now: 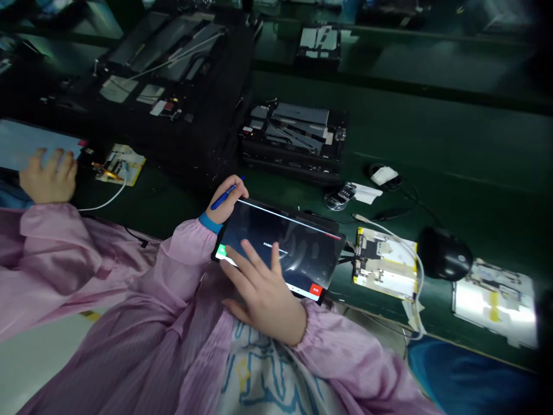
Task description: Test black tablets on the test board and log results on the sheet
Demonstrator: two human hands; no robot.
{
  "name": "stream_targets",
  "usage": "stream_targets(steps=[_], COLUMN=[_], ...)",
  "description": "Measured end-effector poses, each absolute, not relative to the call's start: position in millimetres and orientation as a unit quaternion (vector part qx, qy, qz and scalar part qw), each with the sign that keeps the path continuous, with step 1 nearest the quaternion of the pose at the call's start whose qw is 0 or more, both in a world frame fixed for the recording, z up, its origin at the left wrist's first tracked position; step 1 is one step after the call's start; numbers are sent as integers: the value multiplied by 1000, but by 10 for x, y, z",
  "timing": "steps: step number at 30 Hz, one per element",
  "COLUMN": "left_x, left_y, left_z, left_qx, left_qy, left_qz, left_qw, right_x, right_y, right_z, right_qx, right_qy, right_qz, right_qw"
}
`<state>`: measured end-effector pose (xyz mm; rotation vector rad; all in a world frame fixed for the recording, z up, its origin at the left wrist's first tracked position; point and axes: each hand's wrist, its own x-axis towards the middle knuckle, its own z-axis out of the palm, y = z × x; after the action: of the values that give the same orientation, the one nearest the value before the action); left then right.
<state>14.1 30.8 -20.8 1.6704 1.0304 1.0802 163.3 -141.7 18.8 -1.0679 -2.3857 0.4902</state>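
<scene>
A thin dark display panel, lit, shows a line of small text, a green patch at its lower left and a red patch at its lower right. My left hand curls at its upper left corner, with a blue pen held across the fingers. Over the lower part of the screen, my right hand spreads its fingers and holds nothing. One fingertip is near the green patch; whether it touches, I cannot tell. Dark cables lead from the panel's right side to an open circuit assembly with yellow edges.
Behind the panel sits a stack of dark panels, with a bigger stack to its left. A black rounded device, a white cable and a silvery panel lie right. A co-worker's hand rests on another screen.
</scene>
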Motion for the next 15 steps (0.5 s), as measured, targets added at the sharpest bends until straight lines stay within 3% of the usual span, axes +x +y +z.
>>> stream_targets(steps=[7,11,15], left_x=[157,172,182], left_y=[295,299,310], left_z=[-157,-159,-174], left_qx=[673,674,672], left_qy=[431,426,429], left_qz=[423,429,433], left_qw=[427,426,420], right_x=[2214,2378,2400], right_y=[-1673,-1804,-1853], right_z=[70,-90,-188], right_qx=[-558,-578,-567], right_qy=[-785,-790,-798], right_qz=[105,52,20], right_qw=[248,200,203])
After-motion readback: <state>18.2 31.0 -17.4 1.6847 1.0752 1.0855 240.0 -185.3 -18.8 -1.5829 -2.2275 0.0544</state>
